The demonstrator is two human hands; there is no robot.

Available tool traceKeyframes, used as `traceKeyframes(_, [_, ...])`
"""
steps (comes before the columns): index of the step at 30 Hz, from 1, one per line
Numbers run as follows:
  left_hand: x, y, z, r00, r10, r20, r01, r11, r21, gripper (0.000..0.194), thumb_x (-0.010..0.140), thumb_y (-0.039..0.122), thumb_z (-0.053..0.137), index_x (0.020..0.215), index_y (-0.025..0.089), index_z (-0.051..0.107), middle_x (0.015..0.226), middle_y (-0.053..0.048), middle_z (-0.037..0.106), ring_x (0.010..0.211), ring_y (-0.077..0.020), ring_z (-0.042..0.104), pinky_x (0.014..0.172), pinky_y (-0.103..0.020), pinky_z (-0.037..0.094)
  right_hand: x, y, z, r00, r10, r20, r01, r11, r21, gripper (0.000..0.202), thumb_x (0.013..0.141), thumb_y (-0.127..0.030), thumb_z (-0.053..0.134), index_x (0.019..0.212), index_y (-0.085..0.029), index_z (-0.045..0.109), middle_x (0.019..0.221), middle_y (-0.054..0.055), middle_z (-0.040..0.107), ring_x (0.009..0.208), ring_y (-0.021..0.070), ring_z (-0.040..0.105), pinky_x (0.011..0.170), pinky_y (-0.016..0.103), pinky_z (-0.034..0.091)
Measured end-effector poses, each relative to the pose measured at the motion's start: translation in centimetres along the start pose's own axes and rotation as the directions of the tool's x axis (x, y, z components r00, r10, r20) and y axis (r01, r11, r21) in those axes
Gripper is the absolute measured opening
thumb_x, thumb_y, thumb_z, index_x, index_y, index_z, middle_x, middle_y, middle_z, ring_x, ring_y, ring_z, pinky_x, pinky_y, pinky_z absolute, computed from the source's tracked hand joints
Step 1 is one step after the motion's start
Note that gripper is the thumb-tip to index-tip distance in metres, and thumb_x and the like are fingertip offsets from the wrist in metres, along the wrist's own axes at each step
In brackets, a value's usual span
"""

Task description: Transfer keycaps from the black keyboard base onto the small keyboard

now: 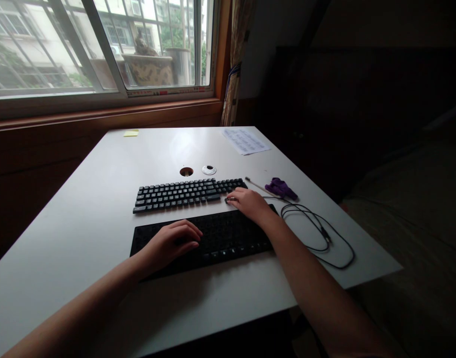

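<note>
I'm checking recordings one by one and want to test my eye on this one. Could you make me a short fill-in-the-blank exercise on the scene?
1. The right hand is nearer the ____ end of the rows of keycaps.
2. The left hand is over the ____ half of the black keyboard.
3. The crumpled cloth beside the cable is ____.
4. The small note near the far left corner of the table is ____.

Missing words: right; left; purple; yellow.
</note>
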State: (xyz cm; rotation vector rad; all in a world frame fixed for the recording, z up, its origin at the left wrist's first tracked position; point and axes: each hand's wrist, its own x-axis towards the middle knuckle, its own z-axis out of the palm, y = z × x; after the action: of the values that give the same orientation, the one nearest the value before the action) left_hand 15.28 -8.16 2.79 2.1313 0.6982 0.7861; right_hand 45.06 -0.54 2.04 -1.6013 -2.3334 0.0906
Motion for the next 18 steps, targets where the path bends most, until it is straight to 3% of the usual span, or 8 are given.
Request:
traceKeyframes(9, [-0.1,0.0,-0.1,1.000,-0.003,0.009,0.003,1.000,0.004,0.010,0.090,0.024,0.062,0.094,0.017,0.067,0.102,-0.009,0.069,0.092,-0.0164,0.067,0.082,-0.028,0.055,-0.4,0.7,0.3,0.999,-0.021,-0.030,0.024,0.995,0.099,0.022,0.089,-0.031,0.063,0.108,-0.026,0.073,0.105,0.004,0.071,0.092,0.0186,0.066,0.082,0.028,0.050])
traceKeyframes(18, [-0.1,-0.2,-0.1,0.999,-0.004,0.033,0.004,1.000,0.000,0.010,0.091,0.022,0.060,0.096,0.017,0.068,0.101,-0.008,0.068,0.089,-0.0152,0.067,0.081,-0.026,0.055,-1.2,1.5,-1.2,0.983,-0.030,-0.183,0.071,0.972,0.223,0.022,0.091,-0.027,0.057,0.105,-0.021,0.074,0.094,0.005,0.071,0.084,0.0176,0.065,0.082,0.030,0.049])
